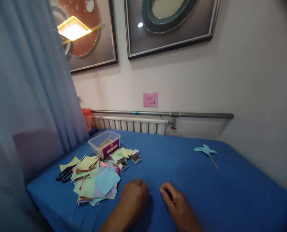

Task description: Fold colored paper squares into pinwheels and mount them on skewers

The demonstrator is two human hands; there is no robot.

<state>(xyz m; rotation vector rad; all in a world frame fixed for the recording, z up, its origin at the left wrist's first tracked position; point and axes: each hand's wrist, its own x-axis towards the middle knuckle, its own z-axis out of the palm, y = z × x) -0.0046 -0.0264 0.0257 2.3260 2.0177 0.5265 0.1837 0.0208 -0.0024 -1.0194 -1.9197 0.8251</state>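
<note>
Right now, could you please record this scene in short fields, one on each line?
surface: blue cloth-covered table
paper: loose pile of coloured sheets, a light blue one on top at the right
left hand: curled, blurred, right of the pile; grip contents hidden
right hand: loosely curled, apart from the left; nothing visible in it
container: clear rectangular plastic box with thin wooden sticks, behind the pile
small boxes: two small white open boxes
tool: black-handled scissors, left of the pile
pinwheel: light blue paper pinwheel on a thin stick, far right
</note>
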